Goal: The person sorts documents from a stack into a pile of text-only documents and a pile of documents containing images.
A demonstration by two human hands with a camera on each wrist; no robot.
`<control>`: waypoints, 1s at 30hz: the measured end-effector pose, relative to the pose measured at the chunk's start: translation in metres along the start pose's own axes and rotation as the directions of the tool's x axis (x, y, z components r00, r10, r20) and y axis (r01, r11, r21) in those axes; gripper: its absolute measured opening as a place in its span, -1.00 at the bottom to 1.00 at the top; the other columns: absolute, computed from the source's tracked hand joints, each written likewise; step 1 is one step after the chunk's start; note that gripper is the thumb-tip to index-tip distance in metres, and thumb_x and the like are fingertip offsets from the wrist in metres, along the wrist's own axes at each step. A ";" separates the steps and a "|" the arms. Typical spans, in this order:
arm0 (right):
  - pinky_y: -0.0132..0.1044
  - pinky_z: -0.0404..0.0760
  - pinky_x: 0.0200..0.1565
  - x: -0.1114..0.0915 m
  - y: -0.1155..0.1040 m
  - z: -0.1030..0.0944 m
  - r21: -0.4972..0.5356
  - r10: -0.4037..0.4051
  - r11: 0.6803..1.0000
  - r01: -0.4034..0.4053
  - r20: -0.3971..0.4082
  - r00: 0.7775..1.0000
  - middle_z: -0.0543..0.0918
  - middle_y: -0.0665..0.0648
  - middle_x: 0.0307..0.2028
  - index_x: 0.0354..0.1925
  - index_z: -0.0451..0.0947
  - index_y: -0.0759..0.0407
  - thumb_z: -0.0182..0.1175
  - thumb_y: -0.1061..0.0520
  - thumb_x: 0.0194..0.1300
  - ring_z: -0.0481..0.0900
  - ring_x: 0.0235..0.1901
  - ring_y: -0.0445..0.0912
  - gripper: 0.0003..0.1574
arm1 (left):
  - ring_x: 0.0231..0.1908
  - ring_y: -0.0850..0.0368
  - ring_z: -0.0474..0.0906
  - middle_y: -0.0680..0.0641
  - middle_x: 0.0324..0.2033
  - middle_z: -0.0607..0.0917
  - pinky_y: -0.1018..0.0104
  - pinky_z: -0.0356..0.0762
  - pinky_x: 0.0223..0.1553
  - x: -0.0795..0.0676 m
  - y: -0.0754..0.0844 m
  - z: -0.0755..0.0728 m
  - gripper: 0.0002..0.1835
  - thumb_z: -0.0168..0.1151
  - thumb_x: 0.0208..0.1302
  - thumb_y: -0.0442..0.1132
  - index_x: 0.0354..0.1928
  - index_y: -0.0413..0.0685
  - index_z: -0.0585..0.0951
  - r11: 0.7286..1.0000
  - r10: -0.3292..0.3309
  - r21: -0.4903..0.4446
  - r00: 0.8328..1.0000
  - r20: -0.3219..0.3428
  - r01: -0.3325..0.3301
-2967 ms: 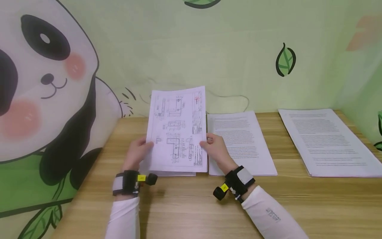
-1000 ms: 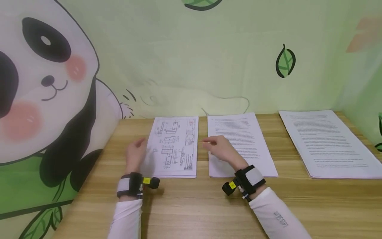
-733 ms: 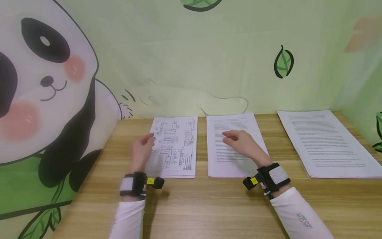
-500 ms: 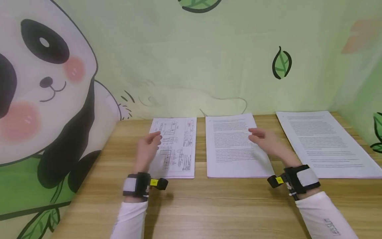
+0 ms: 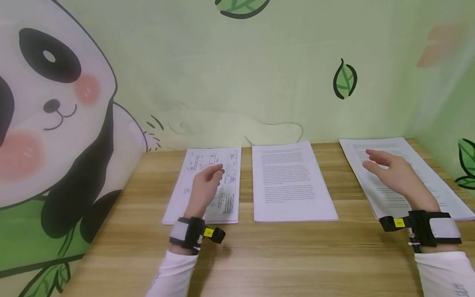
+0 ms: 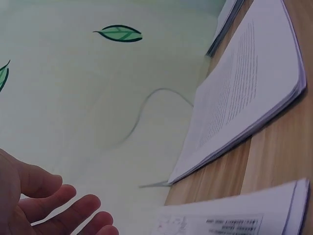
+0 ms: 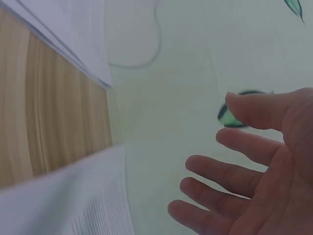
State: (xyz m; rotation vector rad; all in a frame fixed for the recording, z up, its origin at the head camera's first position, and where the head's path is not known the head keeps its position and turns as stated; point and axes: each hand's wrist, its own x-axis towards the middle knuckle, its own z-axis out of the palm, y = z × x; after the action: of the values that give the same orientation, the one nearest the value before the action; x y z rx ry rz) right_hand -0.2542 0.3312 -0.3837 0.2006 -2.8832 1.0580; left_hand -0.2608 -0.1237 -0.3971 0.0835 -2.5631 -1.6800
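Three stacks of printed paper lie side by side on the wooden table. The left stack (image 5: 178, 206) has a technical drawing on top; the middle stack (image 5: 291, 181) and the right stack (image 5: 371, 189) show lines of text. My left hand (image 5: 204, 187) hovers above the drawing stack, fingers relaxed and loosely bent, holding nothing. Over the right stack is my right hand (image 5: 397, 175), its fingers spread and apart from the paper. In the right wrist view the right hand's fingers (image 7: 220, 176) are loosely extended with nothing between them.
A wooden table (image 5: 289, 255) carries the stacks, with gaps of bare wood between them. Behind it hangs a green backdrop (image 5: 208, 82) printed with leaves and a panda (image 5: 55, 107). Both wrists wear black camera straps (image 5: 193, 235).
The drawing sheets, held up by both hands 3 seconds ago, now lie on the left stack, released. My right hand has swept right to the right stack; my left hand has shifted right over the drawing.
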 end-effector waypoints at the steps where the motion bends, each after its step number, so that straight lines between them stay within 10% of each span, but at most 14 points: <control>1: 0.40 0.30 -0.01 -0.001 0.004 -0.004 -0.006 0.003 1.000 -0.003 -0.011 1.000 0.27 0.60 0.24 0.38 0.07 0.32 -0.10 -0.23 0.36 0.19 0.17 0.49 -0.13 | 0.10 0.03 0.50 -0.05 0.11 0.59 0.03 0.46 0.17 -0.001 0.002 0.007 -0.60 -0.01 0.36 -0.07 0.20 0.05 0.47 1.000 0.000 -0.007 1.000 0.019 0.000; 20: 0.50 0.16 -0.01 -0.018 0.113 -0.028 -0.040 0.256 0.963 -0.265 -0.157 0.954 0.09 0.72 0.24 0.37 -0.10 0.48 -0.16 -0.30 0.33 0.09 0.12 0.59 0.03 | 0.01 0.13 0.55 -0.03 0.04 0.63 0.16 0.53 0.06 -0.022 0.050 0.148 -0.63 0.04 0.32 -0.17 0.15 0.01 0.53 0.996 0.076 -0.064 0.948 0.310 -0.059; 30: 0.50 0.05 0.08 -0.023 0.119 -0.029 -0.037 0.390 0.919 -0.393 -0.070 0.918 -0.10 0.75 0.26 0.34 -0.16 0.56 -0.22 -0.33 0.33 -0.04 0.16 0.63 0.09 | -0.13 0.07 0.60 -0.03 -0.04 0.66 0.15 0.59 -0.02 -0.040 0.058 0.212 -0.61 0.11 0.27 -0.20 0.14 -0.08 0.53 0.971 -0.034 -0.201 0.909 0.416 0.129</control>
State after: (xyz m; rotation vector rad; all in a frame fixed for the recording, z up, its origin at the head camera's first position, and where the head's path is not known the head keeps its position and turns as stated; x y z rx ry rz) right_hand -0.2482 0.4424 -0.4401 -0.4248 -2.9580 1.0142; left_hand -0.2407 0.0968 -0.4291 -0.2008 -2.6474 -2.2171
